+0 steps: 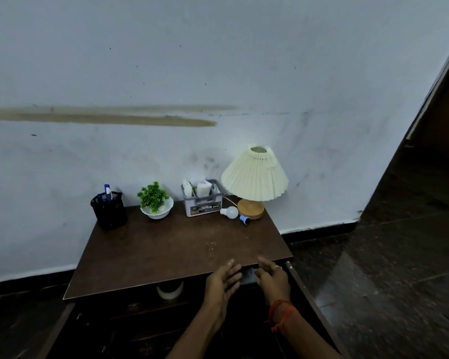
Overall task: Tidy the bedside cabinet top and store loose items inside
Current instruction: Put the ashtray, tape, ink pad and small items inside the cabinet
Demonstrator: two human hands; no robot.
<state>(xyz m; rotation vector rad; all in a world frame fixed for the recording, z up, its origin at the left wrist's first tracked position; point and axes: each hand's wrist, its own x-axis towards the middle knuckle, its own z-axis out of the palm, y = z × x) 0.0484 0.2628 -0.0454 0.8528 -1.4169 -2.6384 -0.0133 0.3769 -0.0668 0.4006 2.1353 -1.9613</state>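
Over the open drawer, under the cabinet top, I log left hand straight-fingered, right hand curled beside a small grey item, hold unclear; drawer contains tape roll, mesh cup pens, grey caddy packets.

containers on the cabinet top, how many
3: black pen cup back left, white plant bowl beside it, grey caddy left of the lamp. None seems hidden.
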